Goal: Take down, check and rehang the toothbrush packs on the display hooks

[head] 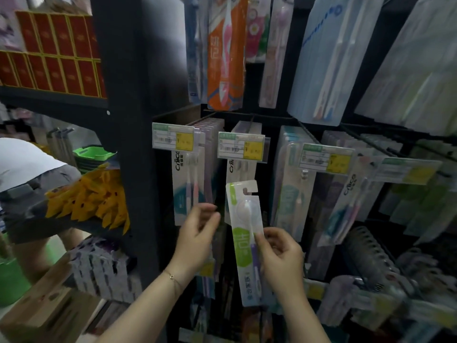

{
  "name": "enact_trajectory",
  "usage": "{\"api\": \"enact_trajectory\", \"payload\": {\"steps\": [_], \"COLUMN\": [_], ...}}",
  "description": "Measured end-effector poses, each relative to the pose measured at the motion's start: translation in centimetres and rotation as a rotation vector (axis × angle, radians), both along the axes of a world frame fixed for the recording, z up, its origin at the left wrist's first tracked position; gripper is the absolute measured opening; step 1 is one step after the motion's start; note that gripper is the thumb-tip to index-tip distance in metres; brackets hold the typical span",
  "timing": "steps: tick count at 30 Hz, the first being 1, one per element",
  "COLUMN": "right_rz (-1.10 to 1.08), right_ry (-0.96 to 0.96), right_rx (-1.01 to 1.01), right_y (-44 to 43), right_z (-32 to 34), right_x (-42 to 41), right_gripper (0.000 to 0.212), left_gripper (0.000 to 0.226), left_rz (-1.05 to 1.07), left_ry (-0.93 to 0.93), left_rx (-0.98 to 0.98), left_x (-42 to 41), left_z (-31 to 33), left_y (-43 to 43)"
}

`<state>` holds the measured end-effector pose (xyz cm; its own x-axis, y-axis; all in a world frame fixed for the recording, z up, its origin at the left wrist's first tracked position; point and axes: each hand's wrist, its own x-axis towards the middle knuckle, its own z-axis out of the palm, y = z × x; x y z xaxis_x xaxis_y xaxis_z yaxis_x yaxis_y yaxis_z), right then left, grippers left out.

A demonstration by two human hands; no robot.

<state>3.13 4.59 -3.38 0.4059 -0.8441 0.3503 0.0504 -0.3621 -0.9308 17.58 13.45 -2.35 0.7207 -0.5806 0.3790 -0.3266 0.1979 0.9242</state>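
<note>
**Q:** What occupies the left part of the view?

**A:** A dark shelf unit (123, 95) carries red boxes (57, 53) above and orange packets (91, 201) below. To its right, a row of hanging packs (188, 184) sits on a display hook behind a price tag (173, 139).

**Q:** How does the left hand lie?

**A:** The left hand (197, 233) is raised beside the lower edge of that row. Its fingers (205, 211) are loosely bent and slightly apart, closed on nothing. Whether the tips touch the row cannot be told.

**Q:** Where is the toothbrush pack?

**A:** The toothbrush pack (247, 238), white and green, stands nearly upright in the air between the two hands, just right of the left fingertips and apart from them. Its notched top hangs free below the second price tag (243, 147), on no hook.

**Q:** And the right hand?

**A:** The right hand (282, 258) pinches the pack's right edge at mid-height. The thumb lies on the front face and the other fingers curl behind. Further packs (291, 184) hang to the right.
</note>
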Motion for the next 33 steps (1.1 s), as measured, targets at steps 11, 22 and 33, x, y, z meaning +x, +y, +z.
{"api": "enact_trajectory", "payload": {"steps": [11, 22, 33], "right_rz": [-0.174, -0.318, -0.486], "right_ry": [-0.127, -0.166, -0.106], "right_rx": [0.041, 0.084, 0.107], "right_y": [-1.6, -6.2, -12.4], "right_z": [0.3, 1.2, 0.0], "right_x": [-5.3, -13.7, -21.3], "right_gripper": [0.004, 0.006, 0.028], "left_gripper": [0.009, 0.011, 0.010], "left_rz": [-0.402, -0.573, -0.633], "left_ry": [0.009, -0.038, -0.069], "left_rx": [0.057, 0.033, 0.049], "left_x": [-6.6, -14.9, -23.3], "left_z": [-1.0, -0.2, 0.0], "left_y": [-4.9, -11.2, -17.6]}}
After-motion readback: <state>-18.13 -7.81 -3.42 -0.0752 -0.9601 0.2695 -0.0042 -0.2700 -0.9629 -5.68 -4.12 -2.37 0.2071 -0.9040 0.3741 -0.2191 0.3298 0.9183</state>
